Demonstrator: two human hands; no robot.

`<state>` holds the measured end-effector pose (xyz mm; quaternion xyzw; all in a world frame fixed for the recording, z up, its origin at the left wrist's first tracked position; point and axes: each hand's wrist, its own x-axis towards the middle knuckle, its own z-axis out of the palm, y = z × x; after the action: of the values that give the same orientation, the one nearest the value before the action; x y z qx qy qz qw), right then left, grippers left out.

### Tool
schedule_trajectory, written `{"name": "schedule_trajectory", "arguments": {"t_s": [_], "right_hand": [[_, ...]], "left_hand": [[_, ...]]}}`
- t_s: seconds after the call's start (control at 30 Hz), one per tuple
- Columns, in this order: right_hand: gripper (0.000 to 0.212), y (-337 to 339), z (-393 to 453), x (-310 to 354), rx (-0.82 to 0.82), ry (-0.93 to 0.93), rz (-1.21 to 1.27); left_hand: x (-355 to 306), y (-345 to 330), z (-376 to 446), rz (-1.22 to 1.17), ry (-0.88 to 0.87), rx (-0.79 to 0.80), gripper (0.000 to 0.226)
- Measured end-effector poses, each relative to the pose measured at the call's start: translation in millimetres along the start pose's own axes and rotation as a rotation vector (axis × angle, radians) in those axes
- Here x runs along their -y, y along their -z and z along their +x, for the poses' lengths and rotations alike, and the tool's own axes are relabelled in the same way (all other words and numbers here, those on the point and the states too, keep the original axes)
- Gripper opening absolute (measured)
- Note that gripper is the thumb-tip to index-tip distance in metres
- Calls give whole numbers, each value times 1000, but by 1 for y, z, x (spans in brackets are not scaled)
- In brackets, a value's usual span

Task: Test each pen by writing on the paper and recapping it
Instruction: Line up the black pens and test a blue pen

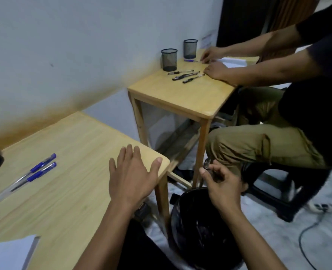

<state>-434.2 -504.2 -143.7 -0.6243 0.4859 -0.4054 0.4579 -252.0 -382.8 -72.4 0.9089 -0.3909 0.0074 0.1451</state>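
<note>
My left hand (131,176) lies flat with fingers spread on the right corner of my wooden table (69,191). My right hand (222,185) is off the table's side, above a black bin (198,228), its fingers closed on a small dark pen (208,168). Two blue-capped pens (31,173) lie on the left of the table. A corner of white paper (7,253) shows at the bottom left edge.
A second wooden table (184,94) stands ahead with two black mesh pen cups (169,59), several black pens (184,75) and white paper. Another person in olive trousers sits there on a dark stool, both hands on that table. A cable runs across the floor at right.
</note>
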Motion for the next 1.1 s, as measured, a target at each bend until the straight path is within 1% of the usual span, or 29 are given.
{"name": "schedule_trajectory", "arguments": {"t_s": [0.1, 0.23, 0.4, 0.53, 0.77, 0.87, 0.97, 1.1], "right_hand": [[19, -1, -3, -19, -16, -90, -24], [19, 3, -6, -34, -19, -140, -39], [46, 9, -7, -41, 7, -182, -75], [55, 10, -6, -41, 22, -192, -76], [52, 4, 0, -28, 71, -167, 18], [57, -1, 6, -8, 124, -120, 64], [54, -5, 9, 19, 177, -70, 118], [49, -8, 12, 62, 230, 49, 145]], "left_hand": [[0, -2, 1, 20, -3, 0, 88], [2, -4, 2, 48, -12, -7, 89], [3, -6, 2, 54, -26, -12, 89], [2, -5, 0, 58, -34, -10, 90], [2, -6, 1, 32, -36, -15, 90], [2, -4, 3, 15, -37, -13, 86], [1, 1, 0, -86, -25, -16, 75], [-2, 21, -9, -404, 32, -114, 60]]}}
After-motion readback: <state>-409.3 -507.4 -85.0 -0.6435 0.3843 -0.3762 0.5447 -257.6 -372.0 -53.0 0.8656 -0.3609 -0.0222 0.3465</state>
